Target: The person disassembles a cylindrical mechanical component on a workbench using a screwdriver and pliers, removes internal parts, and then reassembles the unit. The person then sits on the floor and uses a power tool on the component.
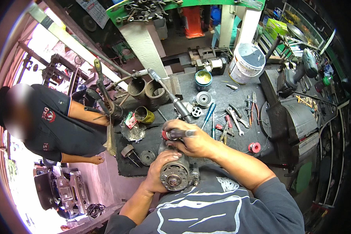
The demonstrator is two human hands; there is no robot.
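My left hand is wrapped round the side of a starter motor, a dark metal cylinder held against my body with its round, holed end facing up toward me. A smaller cylinder is attached along the motor's right side. Over the motor's far end, my right hand is closed on a dark cylindrical tool with a red part at its left; its tip is hidden. Just beyond that hand, a long grey metal bar slants over the bench.
On the dark bench lie pliers, a wrench, a blue screwdriver and a red spool. A grease tub and white bucket stand behind. At left, another person stands beside the bench.
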